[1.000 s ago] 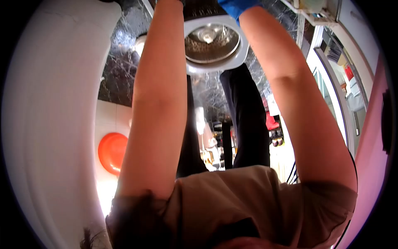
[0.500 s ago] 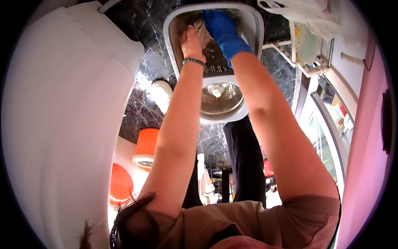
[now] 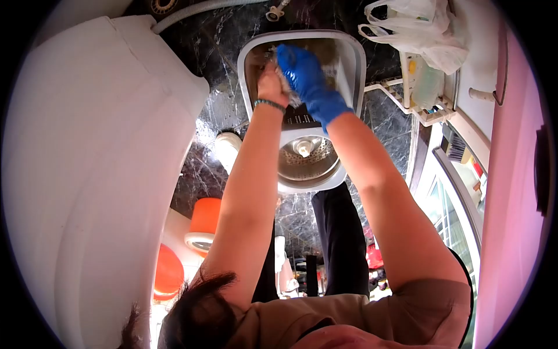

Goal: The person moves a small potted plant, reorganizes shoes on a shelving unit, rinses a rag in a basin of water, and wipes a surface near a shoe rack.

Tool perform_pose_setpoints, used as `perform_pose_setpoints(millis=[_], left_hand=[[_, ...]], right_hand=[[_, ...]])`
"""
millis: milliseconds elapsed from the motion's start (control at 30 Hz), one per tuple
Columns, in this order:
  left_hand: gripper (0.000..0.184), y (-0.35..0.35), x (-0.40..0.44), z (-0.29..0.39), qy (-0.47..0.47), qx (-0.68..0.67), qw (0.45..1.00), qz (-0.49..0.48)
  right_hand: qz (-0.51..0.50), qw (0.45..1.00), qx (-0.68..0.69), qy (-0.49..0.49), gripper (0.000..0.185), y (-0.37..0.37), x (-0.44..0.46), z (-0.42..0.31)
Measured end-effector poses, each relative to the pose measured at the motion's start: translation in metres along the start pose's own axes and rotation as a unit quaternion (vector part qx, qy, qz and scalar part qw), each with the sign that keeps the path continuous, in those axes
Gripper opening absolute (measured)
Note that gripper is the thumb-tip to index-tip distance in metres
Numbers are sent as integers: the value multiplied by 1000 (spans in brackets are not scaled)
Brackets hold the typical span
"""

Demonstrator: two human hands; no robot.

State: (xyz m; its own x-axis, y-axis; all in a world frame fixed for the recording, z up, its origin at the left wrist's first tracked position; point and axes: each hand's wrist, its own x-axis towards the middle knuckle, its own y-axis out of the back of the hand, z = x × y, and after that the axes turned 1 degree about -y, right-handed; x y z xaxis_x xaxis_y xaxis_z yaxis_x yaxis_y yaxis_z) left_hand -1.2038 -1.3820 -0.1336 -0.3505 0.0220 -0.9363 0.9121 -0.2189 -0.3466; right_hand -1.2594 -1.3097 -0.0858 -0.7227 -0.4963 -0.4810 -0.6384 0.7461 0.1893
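Inside a grey-rimmed basin, both hands work close together on a crumpled, pale greyish wet cloth. My left hand is bare, with a dark beaded bracelet at the wrist, and its fingers are closed on the cloth's left side. A blue rubber glove covers my right hand, which is curled over the cloth from the right. The fingertips and much of the cloth are hidden. Nearer me, a round perforated steel drum with a white centre piece is set in the same grey frame.
A big white appliance fills the left side. White plastic bags hang over a wire rack at the right. An orange bucket stands lower left. A corrugated hose runs along the back over the dark marbled floor.
The view has shifted, so the basin sits lower. My gloved right hand has come back toward me and closer to my left hand, and the cloth is now bunched between them.
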Motion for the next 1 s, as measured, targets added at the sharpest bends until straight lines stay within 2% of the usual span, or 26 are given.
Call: perform_pose_setpoints(millis=[67, 100, 133, 167, 233, 267, 300, 333, 367, 400, 433, 467, 500, 533, 567, 600, 667, 700, 767, 800, 833, 867, 900, 933, 967, 1000], left_hand=[[29, -28, -37, 5, -2, 76, 992, 98], [29, -27, -36, 2, -6, 78, 992, 96], [27, -23, -37, 0, -67, 132, 984, 94], [27, -16, -35, -3, -129, 183, 970, 92], [34, -5, -20, -8, -149, 147, 973, 98], [38, -2, -15, -5, -102, 66, 990, 77], [41, -1, -13, -3, -54, -14, 997, 57], [45, 0, -13, -3, -61, -17, 997, 52], [45, 10, -4, 0, -63, -20, 996, 52], [43, 31, 10, 3, 27, -100, 983, -154], [40, 22, 3, 0, 53, -167, 973, -153], [39, 13, -5, -3, 80, -235, 957, -148], [40, 2, -13, -6, 106, -300, 938, -140], [39, -12, -17, -9, 26, -240, 964, -110], [38, -8, -18, -7, 21, -171, 984, -45], [38, -4, -19, -6, 25, -100, 994, 20], [40, -3, -17, -8, -40, -32, 998, 36], [45, -11, -32, -10, -103, 45, 992, 56], [47, -13, -45, -8, -125, 58, 987, 77], [51, -16, -49, -5, -149, 74, 982, 93], [51, -19, -53, -4, -149, 74, 982, 93], [54, -21, -60, -3, -125, 76, 984, 104], [58, -26, -65, -4, -101, 75, 986, 113], [53, -31, -68, -5, -122, 95, 975, 159], [53, -34, -63, 3, -122, 93, 976, 157], [51, -21, -51, 8, -50, 51, 993, 97]], right_hand=[[36, 964, -261, -24, 36, 12, 34, 22], [28, 906, -419, -40, 40, 21, 47, 29], [47, 930, -365, 19, 35, 26, 52, 36], [46, 930, -363, 22, 35, 22, 50, 50], [166, 934, -313, 30, 32, 19, 47, 69], [84, 992, -69, -60, 24, 17, 25, 41], [52, 969, 162, -178, 21, 15, 1, 12], [19, 999, -18, -23, 21, 12, -12, 15], [16, 999, -20, -21, 21, 7, -23, 6], [-7, 999, 26, 30, 24, -1, -37, -9], [-29, 993, 73, 84, 28, -7, -47, -26], [-79, 993, 85, 15, 24, 2, -50, -59], [-79, 993, 86, 16, 24, 3, -45, -51], [-68, 996, 24, 45, 19, 4, -33, -34], [-57, 995, -34, 77, 15, 4, -16, -17], [-32, 979, -174, 102, 18, 8, 5, -1], [-50, 951, -305, 13, 24, 27, 30, 4], [-51, 952, -303, 10, 24, 31, 40, 17], [-60, 899, -434, 3, 22, 33, 54, 51], [-58, 898, -435, 6, 22, 30, 51, 55], [52, 956, -286, -27, 22, 25, 44, 61], [158, 978, -123, -60, 26, 18, 33, 60], [157, 978, -124, -60, 26, 21, 20, 52], [3, 998, 30, -57, 31, 29, 4, 45], [-151, 971, 180, -50, 36, 38, -6, 25], [-152, 971, 178, -49, 36, 41, -21, 2]])
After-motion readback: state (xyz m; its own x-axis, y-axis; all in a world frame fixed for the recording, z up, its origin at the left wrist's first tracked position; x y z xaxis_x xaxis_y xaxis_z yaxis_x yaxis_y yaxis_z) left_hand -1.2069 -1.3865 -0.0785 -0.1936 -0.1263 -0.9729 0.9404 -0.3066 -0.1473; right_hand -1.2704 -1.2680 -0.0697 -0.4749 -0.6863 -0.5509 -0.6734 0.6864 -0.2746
